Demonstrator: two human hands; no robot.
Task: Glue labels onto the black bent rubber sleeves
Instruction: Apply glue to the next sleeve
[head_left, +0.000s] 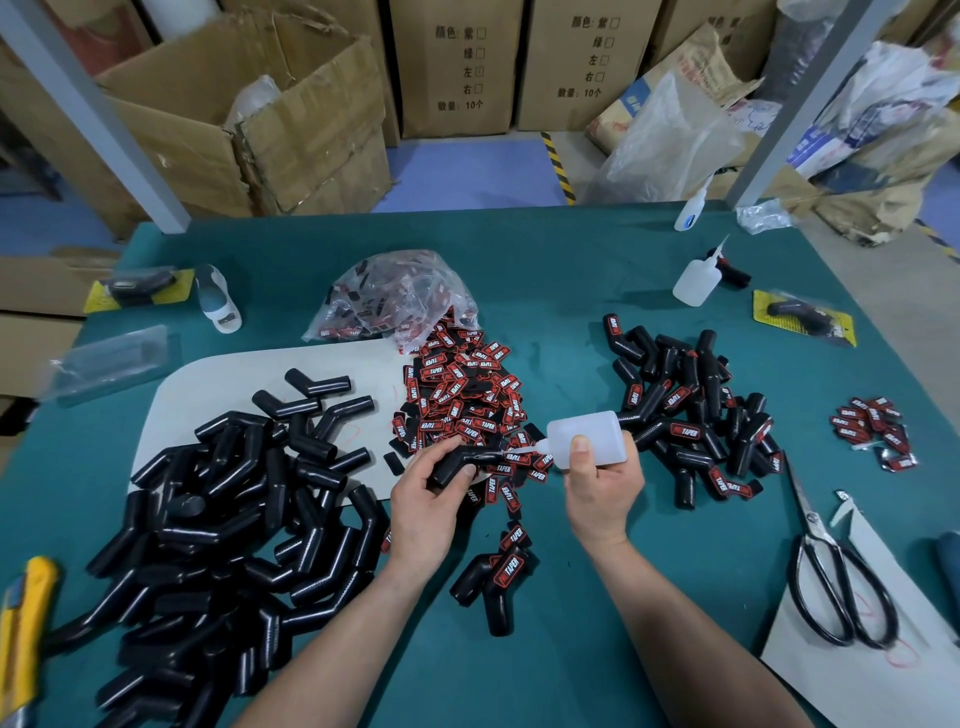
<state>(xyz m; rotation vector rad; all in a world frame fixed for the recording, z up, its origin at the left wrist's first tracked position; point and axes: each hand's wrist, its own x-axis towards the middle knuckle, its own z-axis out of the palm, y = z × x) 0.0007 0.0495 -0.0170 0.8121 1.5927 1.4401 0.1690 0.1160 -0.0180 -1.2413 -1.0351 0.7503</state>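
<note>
Black glossy elbow-bent sleeve in left hand; right hand holds glue bottle.

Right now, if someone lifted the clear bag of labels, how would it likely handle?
Probably floppy: the clear bag is thin crumpled film slumped on the table. Likely light, holding only small flat labels. Its mouth lies open toward the spilled pile, so lifting it carelessly could dump more.

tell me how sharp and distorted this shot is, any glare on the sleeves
Head view: wide-angle bending tilts the grey posts outward; the centre, left hand on a sleeve and right hand on the glue bottle, is sharp; the yellow knife at the lower-left edge is smeared; only thin pale streaks on the sleeve pile.
</note>
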